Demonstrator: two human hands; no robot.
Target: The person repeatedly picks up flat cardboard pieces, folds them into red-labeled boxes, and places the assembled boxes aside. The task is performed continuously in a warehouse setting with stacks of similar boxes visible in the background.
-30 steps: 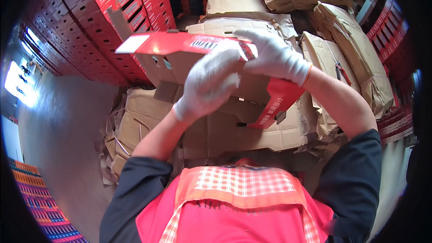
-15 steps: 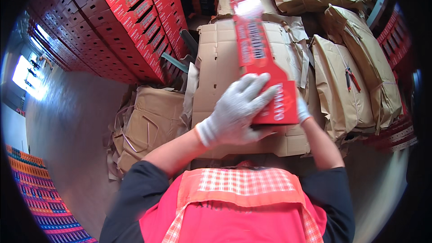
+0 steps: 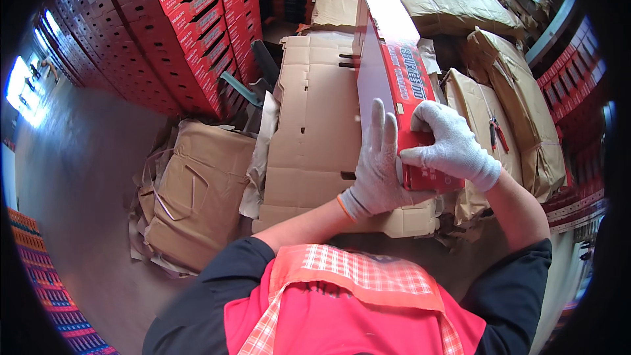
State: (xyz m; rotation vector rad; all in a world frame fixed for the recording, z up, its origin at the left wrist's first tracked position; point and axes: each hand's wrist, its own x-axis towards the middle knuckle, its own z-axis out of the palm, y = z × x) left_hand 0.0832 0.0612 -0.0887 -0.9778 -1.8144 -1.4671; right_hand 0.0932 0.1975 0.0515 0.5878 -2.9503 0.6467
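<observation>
A red printed cardboard box (image 3: 407, 85), partly folded, stands on edge in front of me, its pale face turned left. My right hand (image 3: 450, 141), in a white knit glove, is closed with bent fingers and thumb on the red end panel near the box's close corner. My left hand (image 3: 378, 167), gloved too, supports that corner from the left. Two of its fingers point straight up along the pale face, and its thumb runs under the end panel. Below lies a stack of flat brown cardboard blanks (image 3: 315, 112). The box's right side is mostly hidden.
Tall stacks of red boxes (image 3: 190, 20) rise at the left. Brown paper-wrapped bundles (image 3: 460, 6) lie at the back and right; red-handled pliers (image 3: 498, 135) rest on one. Another wrapped bundle (image 3: 204, 184) sits left of the blanks. Colourful stacks (image 3: 56, 289) stand at the lower left.
The box has turned so its pale face shows at the left. My left hand has moved from over the red panel to its left side; my right hand has come over onto the end panel.
</observation>
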